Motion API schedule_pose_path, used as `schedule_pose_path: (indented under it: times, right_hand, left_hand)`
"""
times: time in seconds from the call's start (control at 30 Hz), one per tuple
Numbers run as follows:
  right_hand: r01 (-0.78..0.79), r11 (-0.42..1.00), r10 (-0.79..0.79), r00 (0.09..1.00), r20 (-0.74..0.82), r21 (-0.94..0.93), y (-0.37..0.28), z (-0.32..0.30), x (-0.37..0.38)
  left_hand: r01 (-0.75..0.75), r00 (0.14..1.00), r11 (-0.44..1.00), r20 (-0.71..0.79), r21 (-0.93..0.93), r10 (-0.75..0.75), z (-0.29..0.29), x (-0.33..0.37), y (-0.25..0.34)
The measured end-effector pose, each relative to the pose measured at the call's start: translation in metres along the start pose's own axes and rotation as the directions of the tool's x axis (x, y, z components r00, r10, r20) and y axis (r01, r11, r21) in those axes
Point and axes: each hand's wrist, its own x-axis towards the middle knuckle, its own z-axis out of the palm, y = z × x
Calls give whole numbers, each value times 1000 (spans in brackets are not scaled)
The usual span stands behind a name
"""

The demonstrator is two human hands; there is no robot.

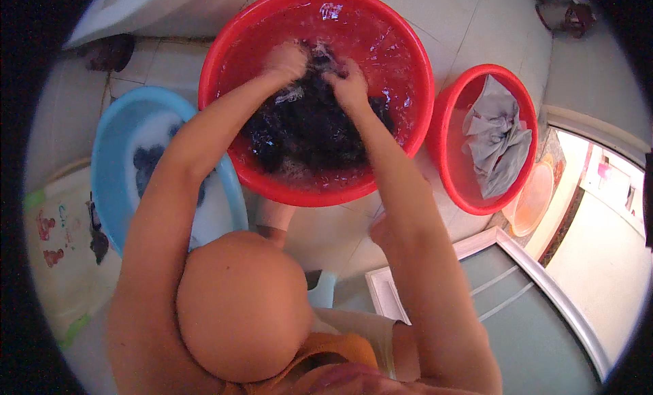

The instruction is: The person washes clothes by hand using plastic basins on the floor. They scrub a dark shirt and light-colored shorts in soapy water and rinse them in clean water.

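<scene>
From where I sit, the head view looks down on 2 bare hands at work in a large red basin (423, 95) of water. The dark cloth (309, 126) lies inside it, wet and bunched, spread across the middle and lower part, with 1 gathered end rising between the hands. I see the right hand (350, 85) with its fingers curled around that raised end. The left hand (289, 60) meets the same end from the other side, but it is blurred, and I cannot tell whether its fingers are closed on the cloth.

To my left, a light blue basin (103, 146) stands just beside the red one, holding whitish, sudsy water and a dark clump (146, 165). To my right, a smaller red basin (445, 153) holds a crumpled pale grey cloth (496, 140). The basins stand on a tiled floor (452, 14); a silver-framed panel (503, 286) is at lower right.
</scene>
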Motion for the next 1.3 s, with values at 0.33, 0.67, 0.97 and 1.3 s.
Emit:
schedule_pose_path:
  times: [0.33,0.67,0.97,1.3]
  right_hand:
    - [-405,7,-186,898,399,915,59,16,13]
    - [-202,973,206,978,27,-108,-8,-24,-18]
    - [-435,284,195,899,392,855,-34,-19,-4]
    - [-480,459,210,876,434,748,-79,-85,-21]
  left_hand:
    - [-610,709,783,-360,120,607,18,-66,89]
    - [-156,987,939,85,306,136,39,-8,-3]
    - [-531,766,819,-536,-219,354,38,-102,114]
    - [165,986,978,-21,130,-163,-32,-68,20]
